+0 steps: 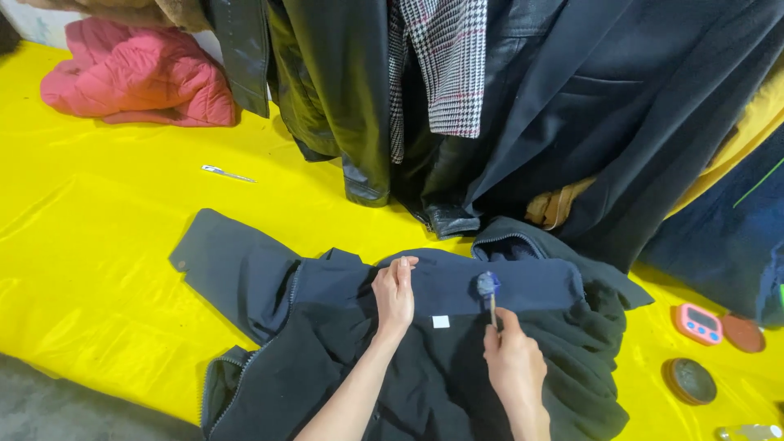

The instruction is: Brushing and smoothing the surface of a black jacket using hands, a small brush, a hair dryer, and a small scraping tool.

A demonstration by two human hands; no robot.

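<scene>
Dark jacket [425, 359] spread on yellow bench [98, 245], collar running left-right. Left hand [394, 294] flat, open, pinning collar; right hand [514, 363] closed around small brush [489, 287], bristles touching collar just right.

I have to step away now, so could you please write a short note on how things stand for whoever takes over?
Left hand: flat on the collar of the dark jacket, pressing it down, holding nothing.
Right hand: fingers closed on the thin handle of a small brush, whose blue-grey head rests on the collar.
The jacket lies open, lining up, on the yellow sheet, with a white label below the collar.
Nearby: a pink timer and a round tin at the right, and a small metal tool up left.
How much is already brushed cannot be told; the brush is at the collar's right part.
</scene>
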